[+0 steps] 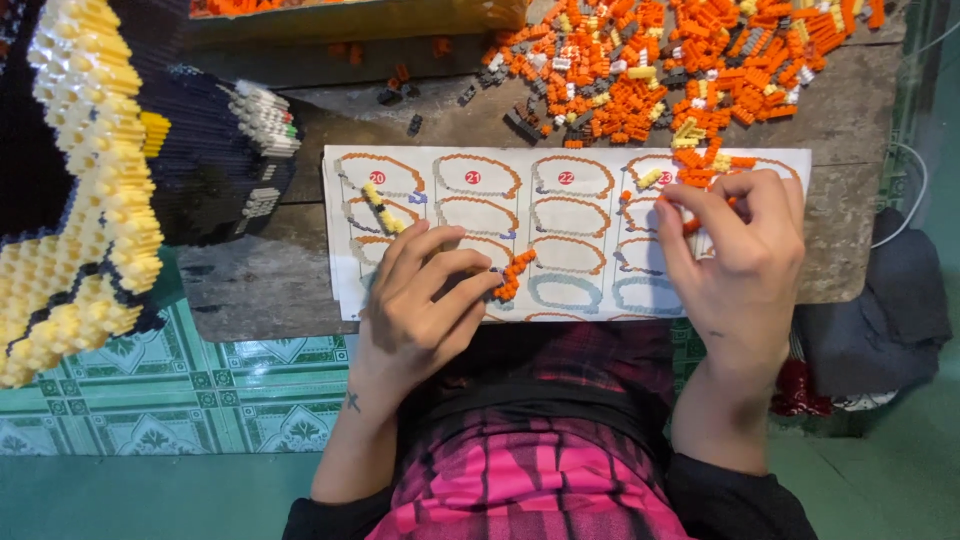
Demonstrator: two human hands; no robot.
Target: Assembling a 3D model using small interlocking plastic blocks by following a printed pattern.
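The left hand (425,290) is pinching a short orange brick strip (512,274) near the instruction sheet's (590,200) front edge, while the right hand (735,250) is pinching a small orange brick (692,226) near its right edge. Pressing unevenly is likely risking the strip snapping apart and scattering pieces off the wooden table (850,110).

- A large yellow-and-black brick model (75,190) is standing at the left.
- A dark cloth (880,310) is lying at the right.
- Green patterned floor tiles (200,400) are showing below the wooden table (250,285).

Worn wooden table (850,120) under instruction sheet (590,215), loose orange bricks (680,60).
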